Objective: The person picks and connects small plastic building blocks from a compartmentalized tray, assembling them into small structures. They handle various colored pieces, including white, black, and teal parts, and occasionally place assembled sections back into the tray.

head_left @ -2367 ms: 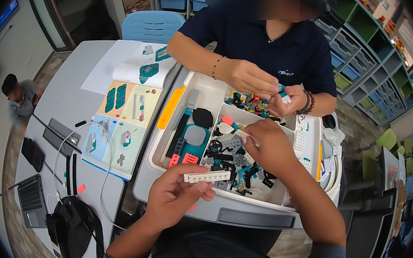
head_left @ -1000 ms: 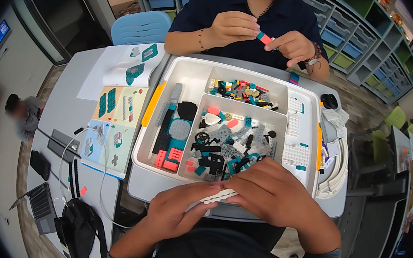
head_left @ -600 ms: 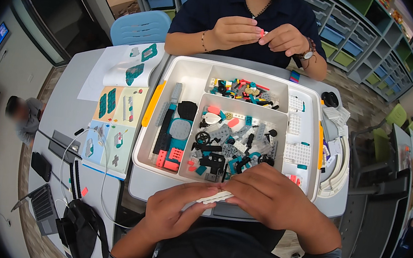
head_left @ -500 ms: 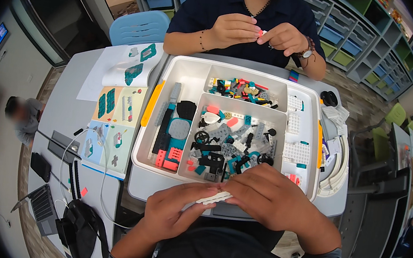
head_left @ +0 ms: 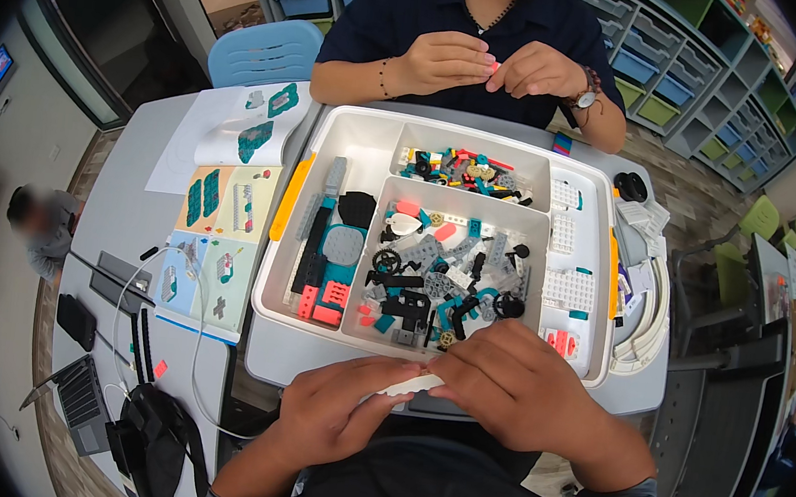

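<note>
Between my two hands, just off the near edge of the white sorting tray [head_left: 298, 340], is a white building-brick piece [head_left: 412, 383]. My left hand [head_left: 337, 406] pinches its left end between thumb and fingers. At the other end, the fingers of my right hand [head_left: 510, 379] close over it and hide much of the piece. Beyond them, the tray's compartments hold loose black, grey, teal, white and coral bricks [head_left: 444, 272]. Coral bricks [head_left: 327, 301] and a grey rounded piece [head_left: 344, 246] lie in the left compartment.
Across the table a person's hands [head_left: 492, 69] hold a small coral piece. An open instruction booklet [head_left: 217, 241] lies left of the tray, crossed by a white cable [head_left: 198, 363]. A black bag [head_left: 159, 436] and laptop [head_left: 84, 400] sit lower left. White curved parts [head_left: 645, 325] rest at right.
My right hand has shifted slightly over the white piece, covering a little more of it. Across the table, the person's fingers have closed further around the coral piece.
</note>
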Tool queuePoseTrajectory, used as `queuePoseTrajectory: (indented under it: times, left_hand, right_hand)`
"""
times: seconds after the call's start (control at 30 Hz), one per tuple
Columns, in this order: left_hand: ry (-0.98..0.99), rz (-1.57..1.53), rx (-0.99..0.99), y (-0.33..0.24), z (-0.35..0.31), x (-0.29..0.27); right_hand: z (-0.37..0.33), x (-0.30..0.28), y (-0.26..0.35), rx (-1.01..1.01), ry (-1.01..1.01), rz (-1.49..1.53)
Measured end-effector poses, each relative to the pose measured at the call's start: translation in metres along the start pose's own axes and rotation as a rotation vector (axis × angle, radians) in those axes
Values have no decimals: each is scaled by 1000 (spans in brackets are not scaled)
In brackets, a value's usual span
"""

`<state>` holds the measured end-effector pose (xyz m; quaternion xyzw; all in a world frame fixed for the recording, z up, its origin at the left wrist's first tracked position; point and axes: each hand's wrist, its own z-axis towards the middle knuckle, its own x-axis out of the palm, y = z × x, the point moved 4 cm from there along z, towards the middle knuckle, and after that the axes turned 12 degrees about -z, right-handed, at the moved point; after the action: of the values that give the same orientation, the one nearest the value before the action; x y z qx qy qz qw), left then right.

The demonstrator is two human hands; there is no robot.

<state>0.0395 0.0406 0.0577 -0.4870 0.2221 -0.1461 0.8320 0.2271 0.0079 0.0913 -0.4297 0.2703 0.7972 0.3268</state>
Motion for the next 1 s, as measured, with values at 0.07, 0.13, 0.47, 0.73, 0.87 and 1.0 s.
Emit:
queuePoseTrajectory:
  times: [0.07, 0.13, 0.47, 0.73, 0.87, 1.0]
  left_hand:
    - [2, -2, -2, 2, -1, 0]
    - [0, -7, -9, 3, -2, 0]
    - [171, -144, -217, 16, -1, -4]
    - [-302, -762, -313, 47, -13, -34]
    - [-408, -889, -320, 52, -8, -34]
    - [-457, -831, -372, 47, -5, -30]
  right_hand:
    - [-1, 1, 0, 7, -4, 6]
    - [-2, 2, 0, 15, 3, 22]
    - [-6, 8, -8, 87, 119, 168]
    - [-5, 20, -88, 386, 273, -242]
    - [3, 63, -96, 378, 430, -270]
    - [-3, 81, -97, 377, 365, -259]
